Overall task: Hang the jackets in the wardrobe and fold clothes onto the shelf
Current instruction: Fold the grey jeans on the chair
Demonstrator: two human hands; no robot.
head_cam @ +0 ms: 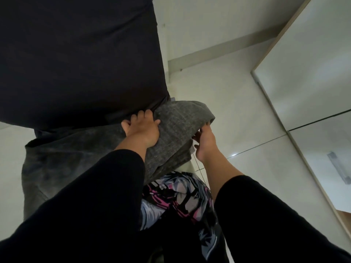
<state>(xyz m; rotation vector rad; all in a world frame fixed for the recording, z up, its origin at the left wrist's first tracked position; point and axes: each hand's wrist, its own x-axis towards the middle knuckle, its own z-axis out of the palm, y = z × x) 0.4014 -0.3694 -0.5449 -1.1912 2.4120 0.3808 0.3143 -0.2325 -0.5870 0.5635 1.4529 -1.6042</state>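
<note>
Both hands (141, 128) (203, 141) gripping grey garment (176, 126), pale tiled floor (237, 118), white wardrobe door (313, 76)

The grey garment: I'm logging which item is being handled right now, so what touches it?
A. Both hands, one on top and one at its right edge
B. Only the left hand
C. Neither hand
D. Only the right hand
A: the left hand lies on top of the grey garment with fingers curled over its fold, while the right hand holds its right edge, above the patterned garment.
</note>
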